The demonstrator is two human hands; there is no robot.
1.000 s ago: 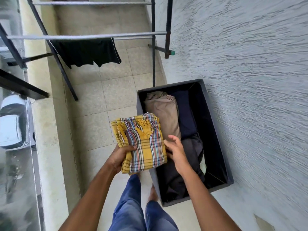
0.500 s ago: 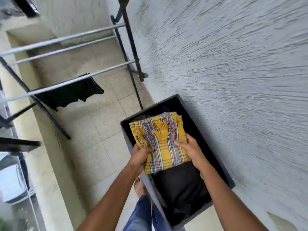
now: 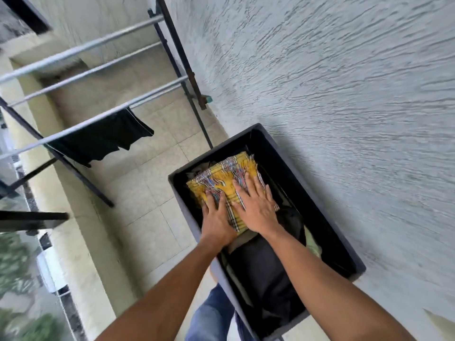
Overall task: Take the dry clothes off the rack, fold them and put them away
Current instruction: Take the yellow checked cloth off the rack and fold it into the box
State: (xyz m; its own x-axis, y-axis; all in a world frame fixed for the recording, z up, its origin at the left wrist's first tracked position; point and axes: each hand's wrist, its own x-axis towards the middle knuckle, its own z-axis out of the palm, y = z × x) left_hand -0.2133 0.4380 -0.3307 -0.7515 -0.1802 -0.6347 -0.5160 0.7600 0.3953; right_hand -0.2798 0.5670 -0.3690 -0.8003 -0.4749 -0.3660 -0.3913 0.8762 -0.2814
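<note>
folded yellow plaid cloth (image 3: 222, 179) lies in dark bin (image 3: 307, 183), on other folded clothes | left hand (image 3: 216, 221), right hand (image 3: 256, 210) press it, fingers flat, gripping nothing | black garment (image 3: 103, 139) hangs on rack (image 3: 98, 70) behind

Both hands lie flat on the folded yellow plaid cloth (image 3: 227, 177) inside the dark bin (image 3: 307, 188): left hand (image 3: 216, 219) beside right hand (image 3: 256, 207). Dark folded clothes (image 3: 261, 271) fill the bin's near end; a black garment (image 3: 103, 139) hangs on the rack (image 3: 98, 70)
</note>
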